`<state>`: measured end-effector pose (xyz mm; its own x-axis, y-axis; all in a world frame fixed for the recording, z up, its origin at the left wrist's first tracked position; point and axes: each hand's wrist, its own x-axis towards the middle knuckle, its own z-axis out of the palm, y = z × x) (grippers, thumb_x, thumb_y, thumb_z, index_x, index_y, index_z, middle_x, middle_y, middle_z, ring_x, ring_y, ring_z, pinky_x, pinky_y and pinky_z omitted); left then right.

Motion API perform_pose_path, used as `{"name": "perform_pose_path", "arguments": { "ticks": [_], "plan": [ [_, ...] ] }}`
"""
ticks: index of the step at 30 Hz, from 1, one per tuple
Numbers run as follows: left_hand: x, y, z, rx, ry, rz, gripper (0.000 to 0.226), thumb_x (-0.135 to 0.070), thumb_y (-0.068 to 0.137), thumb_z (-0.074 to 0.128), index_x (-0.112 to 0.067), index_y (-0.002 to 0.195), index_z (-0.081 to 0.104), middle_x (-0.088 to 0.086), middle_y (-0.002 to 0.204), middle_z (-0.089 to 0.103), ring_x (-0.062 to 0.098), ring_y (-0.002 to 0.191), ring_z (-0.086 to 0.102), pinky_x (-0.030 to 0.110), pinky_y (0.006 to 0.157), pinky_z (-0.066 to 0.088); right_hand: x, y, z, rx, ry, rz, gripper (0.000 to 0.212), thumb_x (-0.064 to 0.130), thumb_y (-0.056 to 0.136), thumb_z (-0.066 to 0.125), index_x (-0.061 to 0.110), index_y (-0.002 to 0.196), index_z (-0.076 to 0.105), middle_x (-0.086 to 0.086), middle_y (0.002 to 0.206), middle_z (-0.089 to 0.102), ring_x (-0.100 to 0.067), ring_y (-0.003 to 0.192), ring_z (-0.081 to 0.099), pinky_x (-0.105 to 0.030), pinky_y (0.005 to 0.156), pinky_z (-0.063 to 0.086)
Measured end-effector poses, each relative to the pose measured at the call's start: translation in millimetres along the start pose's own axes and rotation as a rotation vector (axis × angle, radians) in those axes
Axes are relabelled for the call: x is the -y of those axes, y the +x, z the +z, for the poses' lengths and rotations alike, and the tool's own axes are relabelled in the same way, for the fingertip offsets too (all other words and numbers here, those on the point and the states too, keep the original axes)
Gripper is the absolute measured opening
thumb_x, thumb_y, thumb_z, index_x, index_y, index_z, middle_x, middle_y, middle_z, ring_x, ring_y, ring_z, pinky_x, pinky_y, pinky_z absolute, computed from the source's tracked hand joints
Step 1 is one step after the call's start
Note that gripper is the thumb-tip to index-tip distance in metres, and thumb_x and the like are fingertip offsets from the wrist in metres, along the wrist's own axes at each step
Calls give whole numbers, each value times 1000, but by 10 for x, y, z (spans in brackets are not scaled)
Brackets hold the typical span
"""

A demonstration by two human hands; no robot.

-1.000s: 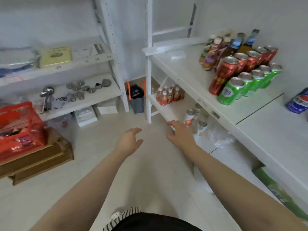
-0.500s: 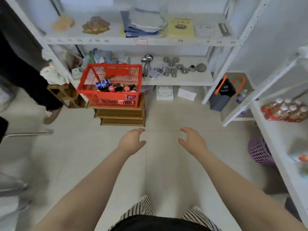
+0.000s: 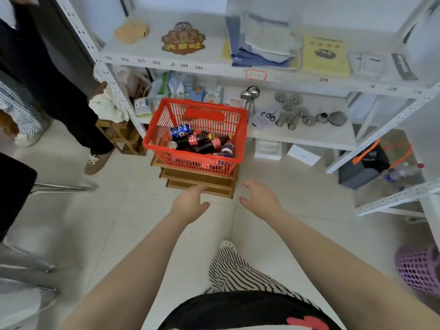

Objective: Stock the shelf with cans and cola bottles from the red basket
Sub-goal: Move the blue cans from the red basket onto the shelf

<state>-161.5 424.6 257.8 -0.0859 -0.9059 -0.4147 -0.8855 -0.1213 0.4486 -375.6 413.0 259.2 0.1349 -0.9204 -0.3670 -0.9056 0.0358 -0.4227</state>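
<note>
Your left hand [image 3: 190, 203] and right hand [image 3: 261, 198] hover empty, fingers loosely spread. Just beyond them the red plastic mesh basket [image 3: 164, 145] sits on stacked wooden trays [image 3: 202, 181], holding dark red-labelled cola bottles [image 3: 202, 142] and a blue can [image 3: 180, 131].

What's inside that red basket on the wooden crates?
The red basket holds a blue cola can lying on its side, dark cola bottles with red labels, and a purple-labelled drink. Anything beneath that pile is covered, so I cannot count them all.
</note>
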Motion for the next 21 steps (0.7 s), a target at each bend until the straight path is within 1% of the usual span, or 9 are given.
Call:
{"name": "perform_pose_path", "arguments": {
  "ticks": [2, 4, 6, 9, 12, 13, 15, 18, 21],
  "plan": [
    [95, 239, -206, -3, -5, -37, 59, -33, 89, 59, -22, 143, 39, 0, 142, 49, 21, 128, 48, 36, 99, 44, 163, 359, -89, 30, 24, -37, 48, 30, 83, 63, 17, 128, 54, -5, 127, 59, -26, 117, 55, -34, 95, 45],
    [212, 455, -390, -11, -13, -71, 59, -33, 88, 60, -21, 142, 39, 0, 141, 51, 21, 129, 46, 36, 101, 44, 306, 720, -163, 45, 29, -58, 48, 34, 79, 65, 19, 124, 57, -5, 123, 59, -26, 114, 57, -39, 94, 48],
    [329, 635, -577, -17, -24, -83, 58, -32, 88, 61, -20, 141, 40, 1, 140, 52, 21, 128, 47, 37, 101, 44, 458, 999, -246, 36, 27, -61, 49, 35, 79, 64, 20, 125, 56, -5, 123, 59, -27, 113, 57, -42, 93, 49],
    [540, 899, -827, -11, -23, -92, 52, -28, 87, 62, -18, 135, 46, 4, 134, 56, 23, 123, 52, 36, 95, 46, 650, 1373, -320, 48, -11, -59, 51, 36, 84, 61, 23, 132, 50, -4, 128, 57, -25, 115, 56, -39, 91, 50],
    [763, 1282, -1104, -3, -22, -79, 47, -25, 86, 61, -21, 131, 50, 3, 129, 60, 24, 117, 56, 38, 93, 48, 774, 1792, -348, 47, 14, -44, 47, 36, 85, 61, 22, 129, 52, -3, 128, 58, -24, 114, 56, -35, 89, 48],
    [828, 1429, -1199, 3, -25, -71, 44, -25, 85, 61, -22, 129, 53, 3, 127, 62, 24, 114, 58, 38, 92, 49, 811, 1936, -352, 49, 25, -34, 46, 35, 85, 60, 22, 128, 53, -3, 128, 58, -23, 114, 56, -35, 88, 48],
    [948, 1739, -1390, 20, -17, -49, 39, -26, 85, 60, -22, 124, 57, 2, 123, 63, 25, 112, 59, 37, 91, 49, 885, 2210, -361, 52, 66, 11, 49, 35, 85, 61, 20, 131, 52, -3, 131, 58, -24, 117, 56, -36, 93, 48],
    [1172, 2245, -1647, 79, -5, -10, 47, -31, 82, 61, -26, 127, 54, 0, 125, 62, 24, 112, 59, 36, 91, 50, 1010, 2568, -342, 40, 142, 94, 54, 34, 84, 65, 17, 133, 50, -5, 134, 56, -25, 121, 54, -40, 100, 46],
    [1392, 2760, -1859, 151, 45, 45, 49, -31, 81, 62, -25, 128, 53, 2, 127, 61, 25, 113, 58, 34, 90, 48, 1135, 2835, -324, 30, 221, 187, 55, 29, 83, 68, 12, 133, 51, -9, 133, 58, -26, 118, 57, -42, 100, 45]
  ]
}}
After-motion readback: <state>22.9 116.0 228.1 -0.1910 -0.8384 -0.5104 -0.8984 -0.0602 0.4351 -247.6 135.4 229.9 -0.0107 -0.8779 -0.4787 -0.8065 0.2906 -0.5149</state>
